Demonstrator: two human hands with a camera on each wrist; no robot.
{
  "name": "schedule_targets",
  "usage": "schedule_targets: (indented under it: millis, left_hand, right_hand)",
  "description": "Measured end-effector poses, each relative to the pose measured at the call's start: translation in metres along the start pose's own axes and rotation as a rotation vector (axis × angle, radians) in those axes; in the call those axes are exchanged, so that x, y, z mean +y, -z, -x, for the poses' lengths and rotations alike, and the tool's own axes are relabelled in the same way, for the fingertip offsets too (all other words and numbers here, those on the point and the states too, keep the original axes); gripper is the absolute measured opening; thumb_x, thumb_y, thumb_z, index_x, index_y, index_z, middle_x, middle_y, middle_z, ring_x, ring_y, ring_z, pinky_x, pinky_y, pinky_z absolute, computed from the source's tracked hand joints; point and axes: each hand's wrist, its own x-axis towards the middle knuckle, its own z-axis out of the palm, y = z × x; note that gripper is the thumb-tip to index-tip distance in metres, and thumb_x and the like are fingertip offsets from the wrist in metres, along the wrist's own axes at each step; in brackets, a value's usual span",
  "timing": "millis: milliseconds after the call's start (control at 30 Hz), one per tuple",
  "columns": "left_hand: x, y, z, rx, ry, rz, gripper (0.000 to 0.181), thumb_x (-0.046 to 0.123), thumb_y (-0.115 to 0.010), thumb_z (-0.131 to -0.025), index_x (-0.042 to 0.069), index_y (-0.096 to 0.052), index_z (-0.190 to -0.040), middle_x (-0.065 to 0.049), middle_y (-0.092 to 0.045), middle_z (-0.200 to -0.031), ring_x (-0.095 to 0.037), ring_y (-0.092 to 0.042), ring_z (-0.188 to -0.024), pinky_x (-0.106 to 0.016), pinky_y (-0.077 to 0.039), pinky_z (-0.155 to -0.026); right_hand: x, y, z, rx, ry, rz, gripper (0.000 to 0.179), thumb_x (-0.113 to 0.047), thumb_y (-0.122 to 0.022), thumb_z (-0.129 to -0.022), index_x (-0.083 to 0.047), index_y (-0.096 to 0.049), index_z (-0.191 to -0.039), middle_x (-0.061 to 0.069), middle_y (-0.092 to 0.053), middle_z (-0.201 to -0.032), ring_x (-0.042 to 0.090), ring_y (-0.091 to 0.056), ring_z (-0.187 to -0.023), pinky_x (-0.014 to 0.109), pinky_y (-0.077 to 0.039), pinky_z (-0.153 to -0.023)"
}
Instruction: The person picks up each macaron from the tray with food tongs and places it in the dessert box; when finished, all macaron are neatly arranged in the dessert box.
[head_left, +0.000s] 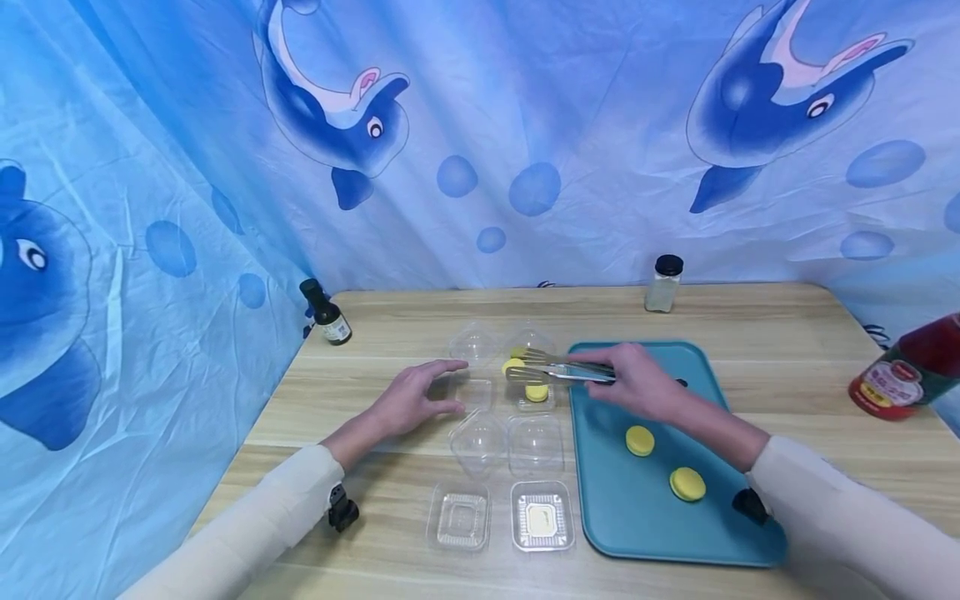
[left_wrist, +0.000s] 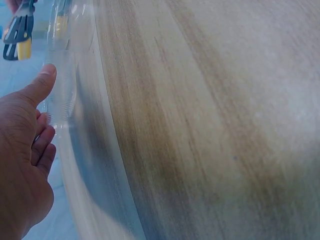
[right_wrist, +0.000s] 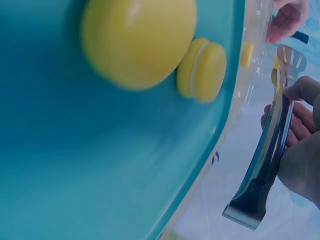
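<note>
My right hand (head_left: 637, 379) grips metal serving tongs (right_wrist: 265, 145) above the left edge of the blue tray (head_left: 611, 533). Between the tong tips is a yellow macaron (left_wrist: 24, 50), held in the air over the clear plastic boxes. Another yellow macaron (head_left: 536, 392) sits in the clear box (head_left: 525, 403) under the tongs. Two more macarons, a nearer one (head_left: 687, 484) and a farther one (head_left: 640, 440), lie on the tray. My left hand (head_left: 411, 398) has its thumb and fingers spread beside an empty clear box (head_left: 476, 395); whether it touches the box, I cannot tell.
Nearer me stand two more open clear boxes, a left one (head_left: 459, 518) and a right one (head_left: 542, 517) with something pale in its base. A dark bottle (head_left: 327, 315) stands back left, a black-capped shaker (head_left: 663, 285) at the back, and a red-filled jar (head_left: 900, 375) far right.
</note>
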Motion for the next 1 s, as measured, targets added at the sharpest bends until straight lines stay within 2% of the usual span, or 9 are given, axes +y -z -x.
schedule_targets:
  millis: [167,400,467,700,767,867,933,1000]
  left_hand:
    - [0.000,0.000,-0.001,-0.005,0.009,0.001,0.075,0.031,-0.090,-0.085,0.011,-0.059,-0.151,-0.007,-0.060,-0.152,-0.031,-0.054,-0.142,-0.053,-0.039,-0.122]
    - [0.000,-0.001,0.000,-0.007,0.017,-0.001,0.075,0.032,-0.090,-0.086,0.013,-0.059,-0.151,-0.007,-0.060,-0.153,-0.032,-0.054,-0.143,-0.053,-0.039,-0.122]
    - [-0.001,-0.001,0.000,-0.007,0.016,0.000,0.075,0.032,-0.090,-0.086,0.013,-0.059,-0.151,-0.006,-0.059,-0.153,-0.032,-0.053,-0.143,-0.053,-0.039,-0.122]
    - [-0.001,-0.002,-0.001,-0.003,0.015,-0.004,0.075,0.032,-0.091,-0.084,0.014,-0.060,-0.150,-0.007,-0.060,-0.153,-0.032,-0.054,-0.142,-0.053,-0.039,-0.122]
    - [0.000,-0.002,-0.001,-0.003,0.019,-0.006,0.075,0.032,-0.091,-0.084,0.014,-0.060,-0.150,-0.007,-0.060,-0.152,-0.032,-0.055,-0.142,-0.053,-0.039,-0.122]
    - [0.001,-0.001,-0.001,-0.003,0.027,-0.014,0.075,0.033,-0.091,-0.084,0.013,-0.060,-0.149,-0.008,-0.061,-0.151,-0.033,-0.055,-0.141,-0.054,-0.040,-0.121]
    - [0.001,-0.001,-0.001,-0.004,0.031,-0.019,0.074,0.034,-0.091,-0.085,0.012,-0.060,-0.149,-0.009,-0.061,-0.151,-0.033,-0.055,-0.141,-0.054,-0.040,-0.121]
    - [0.001,-0.001,-0.001,-0.004,0.033,-0.024,0.074,0.034,-0.091,-0.085,0.012,-0.061,-0.149,-0.010,-0.062,-0.150,-0.034,-0.056,-0.140,-0.055,-0.040,-0.121]
  right_hand:
    - [-0.005,-0.014,-0.014,-0.031,0.022,-0.023,0.049,0.005,-0.069,-0.092,-0.007,-0.070,-0.140,0.007,-0.074,-0.099,0.004,-0.030,-0.043,0.023,-0.033,-0.044]
    - [-0.013,-0.032,-0.031,-0.050,0.061,-0.029,0.050,0.006,-0.070,-0.088,-0.005,-0.072,-0.136,0.009,-0.077,-0.097,0.003,-0.031,-0.043,0.021,-0.031,-0.042]
    - [-0.014,-0.036,-0.035,-0.053,0.059,-0.025,0.049,0.006,-0.070,-0.088,-0.005,-0.073,-0.136,0.009,-0.076,-0.093,0.003,-0.030,-0.043,0.020,-0.031,-0.042]
    - [-0.022,-0.045,-0.044,-0.064,0.048,-0.011,0.050,0.009,-0.072,-0.087,-0.003,-0.072,-0.136,0.013,-0.076,-0.095,0.003,-0.026,-0.043,0.019,-0.030,-0.042]
    - [-0.024,-0.046,-0.046,-0.073,0.047,-0.001,0.050,0.010,-0.071,-0.087,-0.003,-0.072,-0.136,0.012,-0.070,-0.078,0.003,-0.025,-0.043,0.019,-0.028,-0.042]
    - [-0.027,-0.047,-0.050,-0.082,0.048,0.026,0.051,0.010,-0.071,-0.086,-0.003,-0.072,-0.135,0.002,-0.050,-0.057,0.003,-0.024,-0.043,0.018,-0.026,-0.042]
    - [-0.031,-0.047,-0.052,-0.093,0.042,0.042,0.051,0.010,-0.070,-0.086,-0.003,-0.072,-0.135,-0.006,-0.035,-0.051,0.004,-0.023,-0.043,0.018,-0.024,-0.043]
    - [-0.034,-0.047,-0.053,-0.101,0.038,0.059,0.051,0.010,-0.070,-0.086,-0.003,-0.073,-0.134,-0.011,-0.030,-0.049,0.004,-0.023,-0.044,0.018,-0.023,-0.044]
